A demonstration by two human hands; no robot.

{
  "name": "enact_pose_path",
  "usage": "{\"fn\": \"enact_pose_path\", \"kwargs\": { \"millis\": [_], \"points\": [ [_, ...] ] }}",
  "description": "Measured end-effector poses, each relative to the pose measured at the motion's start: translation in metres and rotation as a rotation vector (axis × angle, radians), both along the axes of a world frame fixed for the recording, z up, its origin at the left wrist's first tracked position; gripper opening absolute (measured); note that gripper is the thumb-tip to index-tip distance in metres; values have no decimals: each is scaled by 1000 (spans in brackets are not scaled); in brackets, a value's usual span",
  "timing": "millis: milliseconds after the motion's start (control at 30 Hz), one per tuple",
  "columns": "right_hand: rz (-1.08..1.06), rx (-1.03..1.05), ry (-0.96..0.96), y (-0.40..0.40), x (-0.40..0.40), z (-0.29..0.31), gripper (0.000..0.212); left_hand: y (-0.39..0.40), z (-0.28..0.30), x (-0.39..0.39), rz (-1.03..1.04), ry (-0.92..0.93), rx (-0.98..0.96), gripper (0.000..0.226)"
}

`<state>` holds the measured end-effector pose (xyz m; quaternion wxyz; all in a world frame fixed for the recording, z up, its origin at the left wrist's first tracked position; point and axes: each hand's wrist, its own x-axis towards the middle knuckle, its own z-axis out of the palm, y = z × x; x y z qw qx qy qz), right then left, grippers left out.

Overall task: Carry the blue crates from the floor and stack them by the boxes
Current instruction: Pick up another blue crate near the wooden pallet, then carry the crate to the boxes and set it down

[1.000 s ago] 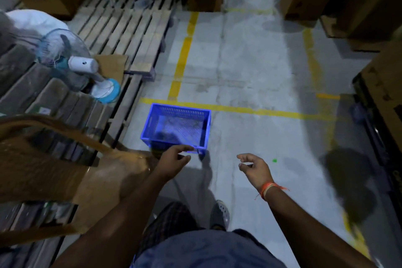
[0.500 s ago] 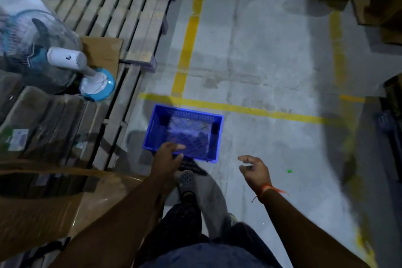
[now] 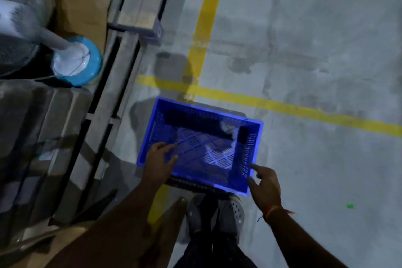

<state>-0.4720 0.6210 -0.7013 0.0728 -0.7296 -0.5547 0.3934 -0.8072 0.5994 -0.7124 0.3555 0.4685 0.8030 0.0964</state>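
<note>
Closer now to blue perforated plastic crate [image 3: 199,146] on floor; left hand [image 3: 159,160] and right hand [image 3: 264,184] spread at rims (not gripping); carrying and stacking remain.

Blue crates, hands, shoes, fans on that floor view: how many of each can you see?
Blue crate: 1
Hands: 2, left hand and right hand
Grey shoes: 2
Fan: 1
Total: 6

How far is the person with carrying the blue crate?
Nothing stacked is visible. The blue crate sits on the floor. The left hand reaches over its near left corner; the right hand is at its right edge. Gripping, lifting, carrying and stacking remain.
</note>
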Motion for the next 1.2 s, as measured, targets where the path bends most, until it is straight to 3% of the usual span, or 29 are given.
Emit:
{"fn": "enact_pose_path", "kwargs": {
  "millis": [233,433,567,667,833,1000,1200],
  "points": [
    [-122,-67,25,30,3,-112,44,15,-111,-43,-13,180,18,38],
    [-198,-109,63,29,38,-194,50,30,-153,-78,38,321,48,36],
    [-271,-143,168,46,14,-165,26,49,-168,-96,33,199,-31,35],
    [-312,-206,226,52,8,-165,39,60,-168,-107,13,112,-43,26],
    [-389,-198,315,53,12,-157,38,63,-138,-102,-2,-30,-24,23],
    [-453,-192,328,41,51,-108,34,42,-80,-77,-22,-145,-22,24],
    [-447,-170,292,17,107,2,37,23,31,-27,14,-183,24,32]
  ]
}}
